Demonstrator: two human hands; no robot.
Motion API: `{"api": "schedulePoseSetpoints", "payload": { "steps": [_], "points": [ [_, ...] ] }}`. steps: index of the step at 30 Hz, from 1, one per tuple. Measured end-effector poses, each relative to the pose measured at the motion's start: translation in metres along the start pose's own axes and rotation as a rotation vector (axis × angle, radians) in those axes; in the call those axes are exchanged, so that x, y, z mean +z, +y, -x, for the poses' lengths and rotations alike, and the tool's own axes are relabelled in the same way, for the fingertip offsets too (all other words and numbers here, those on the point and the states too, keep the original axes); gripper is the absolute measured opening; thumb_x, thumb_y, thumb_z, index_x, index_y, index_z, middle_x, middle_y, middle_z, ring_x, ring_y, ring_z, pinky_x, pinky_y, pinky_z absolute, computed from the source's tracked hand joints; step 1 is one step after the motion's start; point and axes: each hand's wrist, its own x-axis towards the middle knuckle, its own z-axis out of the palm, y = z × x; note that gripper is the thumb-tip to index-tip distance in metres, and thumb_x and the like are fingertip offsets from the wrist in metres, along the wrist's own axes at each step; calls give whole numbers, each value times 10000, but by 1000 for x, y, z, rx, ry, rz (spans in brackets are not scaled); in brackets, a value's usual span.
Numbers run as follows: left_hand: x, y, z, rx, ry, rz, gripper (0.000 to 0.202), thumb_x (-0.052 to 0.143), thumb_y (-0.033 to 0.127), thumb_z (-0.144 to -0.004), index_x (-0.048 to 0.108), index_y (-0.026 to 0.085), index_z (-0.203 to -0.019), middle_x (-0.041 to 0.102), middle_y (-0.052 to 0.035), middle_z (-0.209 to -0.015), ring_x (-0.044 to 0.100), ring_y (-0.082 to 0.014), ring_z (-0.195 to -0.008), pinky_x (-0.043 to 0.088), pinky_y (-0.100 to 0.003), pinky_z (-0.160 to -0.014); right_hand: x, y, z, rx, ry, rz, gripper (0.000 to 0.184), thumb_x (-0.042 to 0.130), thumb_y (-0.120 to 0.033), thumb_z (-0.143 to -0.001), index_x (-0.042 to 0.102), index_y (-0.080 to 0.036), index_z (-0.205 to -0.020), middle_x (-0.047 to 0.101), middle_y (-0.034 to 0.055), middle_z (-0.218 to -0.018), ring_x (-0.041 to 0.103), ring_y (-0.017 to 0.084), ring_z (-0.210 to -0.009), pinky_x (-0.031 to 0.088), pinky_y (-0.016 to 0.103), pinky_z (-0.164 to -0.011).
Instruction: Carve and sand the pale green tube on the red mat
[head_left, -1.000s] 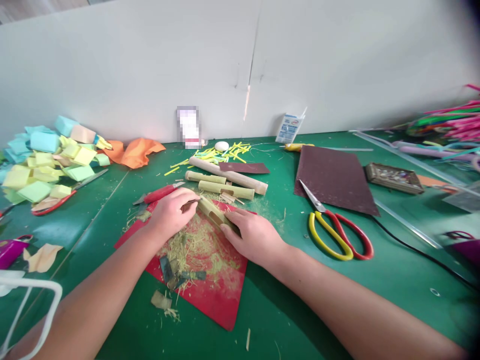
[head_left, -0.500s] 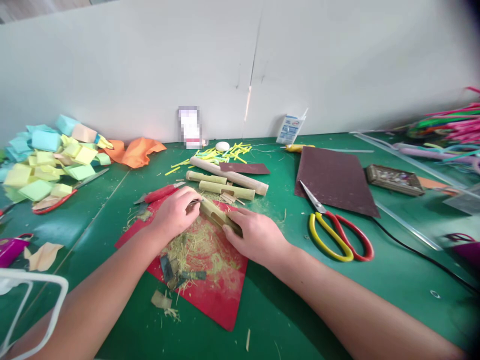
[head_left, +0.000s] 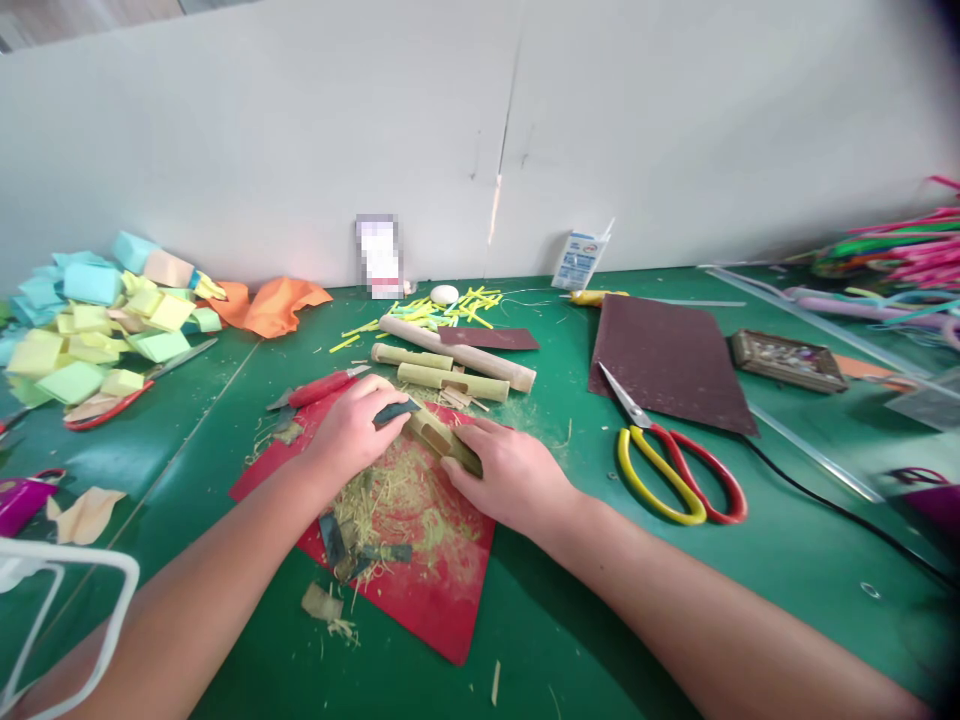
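Note:
My right hand [head_left: 516, 468] is closed around the near end of a pale bamboo tube [head_left: 429, 428], which has a rectangular notch cut in its side. At the tube's far end, my left hand [head_left: 352, 420] pinches a small dark strip of sandpaper [head_left: 395, 411] against the bamboo; part of the strip is hidden by the fingers. Beneath both hands lies a red sheet [head_left: 450, 610] covered with shavings and dust. Worn dark sandpaper scraps [head_left: 334, 540] rest on its left part. Just beyond, two notched bamboo pieces [head_left: 480, 385] lie by a longer pale stick [head_left: 487, 364].
A red-handled knife [head_left: 319, 389] lies left of the hands. Yellow-and-red scissors [head_left: 660, 450] partly overlap a brown sandpaper sheet [head_left: 667, 360] at right. Folded paper pieces [head_left: 97, 330] are heaped at left. A drink carton [head_left: 581, 260] and a phone [head_left: 379, 255] stand by the wall.
The dark sandpaper strip shows more, having turned in my left hand over the tube. The tube has rolled slightly, showing its notch more from above. My right hand stays in place.

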Motion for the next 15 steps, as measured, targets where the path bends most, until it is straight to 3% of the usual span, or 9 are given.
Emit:
{"api": "schedulePoseSetpoints", "payload": {
  "steps": [6,10,15],
  "points": [
    [2,-3,0,-21,2,-1,178,556,257,-877,657,189,-1007,602,-47,-913,593,-156,-849,506,-309,-819,0,-1,0,0,-11,-6,220,493,-408,-842,566,-203,-808,601,22,-834,518,132,-681,311,253,-572],
    [1,3,-2,-37,-19,-30,177,507,252,-907,658,161,-899,587,-41,-849,578,-142,-785,492,-284,-755,0,-2,0,-1,-20,-16,225,478,-406,-854,568,-201,-834,609,32,-867,539,141,-709,327,256,-585],
    [3,8,-2,35,-30,-51,181,484,231,-917,647,160,-887,589,-43,-846,568,-142,-790,483,-281,-763,0,-1,0,-7,-29,0,219,479,-397,-851,558,-195,-819,608,33,-845,541,144,-701,329,260,-579]
  ]
}}
